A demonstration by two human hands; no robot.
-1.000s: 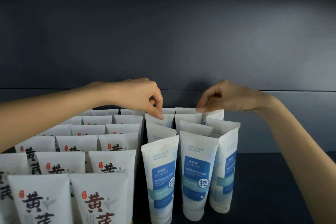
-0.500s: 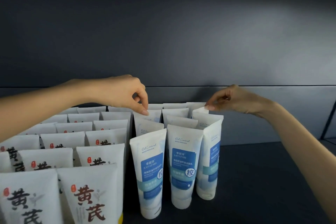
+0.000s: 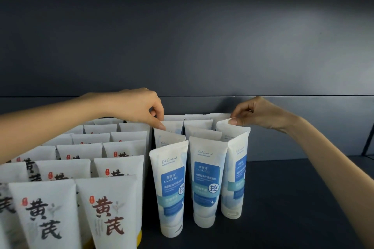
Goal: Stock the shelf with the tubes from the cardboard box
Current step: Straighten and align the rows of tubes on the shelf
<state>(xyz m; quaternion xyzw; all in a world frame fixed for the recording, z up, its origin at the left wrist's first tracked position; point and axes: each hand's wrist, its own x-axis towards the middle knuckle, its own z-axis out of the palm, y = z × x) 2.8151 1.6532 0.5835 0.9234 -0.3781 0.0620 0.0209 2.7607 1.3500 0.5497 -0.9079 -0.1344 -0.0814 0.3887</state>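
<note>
Dark shelf (image 3: 283, 198), tubes standing cap-down on it. Blue-label tubes (image 3: 206, 178) are in three columns near the shelf's middle, running from the front toward the back wall (image 3: 202, 46). The front three show full labels, and the rest show only their crimped tops. The front tube of the right column is turned partly sideways.

White tubes with brown lettering (image 3: 107, 208) fill the left side in tight rows, touching the left blue column. A yellow cap (image 3: 139, 236) peeks out under the front one.

Right hand (image 3: 261, 113) reaches in from the right edge. Its thumb and index pinch the top corner of the second tube in the right column (image 3: 228, 131), just behind the turned front tube, and the other fingers are curled.

Left hand (image 3: 139, 107) comes over the brown-lettered rows with fingers curled. Its index tip is down on the crimped top of the second tube in the left blue column (image 3: 170, 137). Cannot tell if the thumb closes on it or only the index touches.
</note>
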